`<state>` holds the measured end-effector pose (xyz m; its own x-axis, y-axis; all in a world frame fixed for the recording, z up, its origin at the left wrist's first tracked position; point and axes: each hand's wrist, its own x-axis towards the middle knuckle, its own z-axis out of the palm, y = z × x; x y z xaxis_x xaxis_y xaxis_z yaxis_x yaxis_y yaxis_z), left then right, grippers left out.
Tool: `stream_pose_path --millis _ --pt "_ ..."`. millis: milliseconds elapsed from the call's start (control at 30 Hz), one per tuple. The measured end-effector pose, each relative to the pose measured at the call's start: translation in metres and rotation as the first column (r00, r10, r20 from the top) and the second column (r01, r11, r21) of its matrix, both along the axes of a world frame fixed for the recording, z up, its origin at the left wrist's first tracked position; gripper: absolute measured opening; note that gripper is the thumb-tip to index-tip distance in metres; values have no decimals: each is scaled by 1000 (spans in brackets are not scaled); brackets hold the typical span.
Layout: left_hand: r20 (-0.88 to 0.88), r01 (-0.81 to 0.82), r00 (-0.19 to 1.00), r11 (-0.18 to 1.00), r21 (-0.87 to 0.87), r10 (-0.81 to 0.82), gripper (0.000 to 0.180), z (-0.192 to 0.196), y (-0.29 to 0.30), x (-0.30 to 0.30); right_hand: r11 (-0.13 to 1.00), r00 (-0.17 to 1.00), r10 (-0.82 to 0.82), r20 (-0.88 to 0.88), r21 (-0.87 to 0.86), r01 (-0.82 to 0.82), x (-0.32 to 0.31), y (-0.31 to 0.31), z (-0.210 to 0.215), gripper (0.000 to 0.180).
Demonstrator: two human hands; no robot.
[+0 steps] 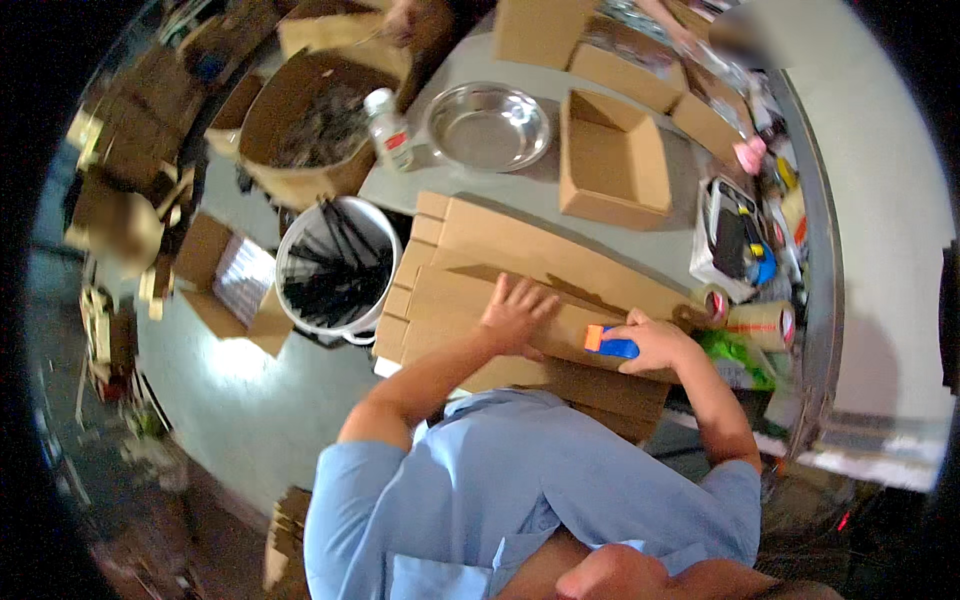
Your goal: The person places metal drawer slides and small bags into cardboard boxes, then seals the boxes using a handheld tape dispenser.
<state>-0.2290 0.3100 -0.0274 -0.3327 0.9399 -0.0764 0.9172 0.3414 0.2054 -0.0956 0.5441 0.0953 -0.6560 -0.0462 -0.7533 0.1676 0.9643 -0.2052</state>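
Head view. Left hand [515,312] spread flat, fingers loose, pressing on the stack of flat cardboard [520,270] at the table's near edge. Right hand [655,342] clenched round a blue and orange tool [610,343], resting on the same cardboard just right of the left hand. Beyond the cardboard: open box [612,160], steel bowl [487,126], white bottle [388,128]. Left of the cardboard: white bucket [335,262] of black strips. Right of the cardboard: tape rolls [755,322], touching its end.
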Motion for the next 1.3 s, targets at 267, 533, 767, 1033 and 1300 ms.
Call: stream_pose_path --millis 267,533,767,1033,1300 --pt "192 168 975 938 -302 -113 115 11 -14 -7 546 249 -801 -544 -494 677 126 50 -32 54" --pt "660 223 741 881 -418 126 91 -5 51 -57 322 -168 -792 -587 -636 702 165 -67 -181 87" --pt "945 463 262 885 57 -198 97 -53 188 44 48 -411 -848 -334 -821 569 107 -100 -223 92" --pt "505 532 746 845 -59 -434 60 -62 205 51 -101 -319 -793 -518 -404 909 105 -106 -205 74" --pt "665 448 653 893 46 -362 50 -87 207 53 -522 -584 -788 194 -714 467 116 -73 -194 56"
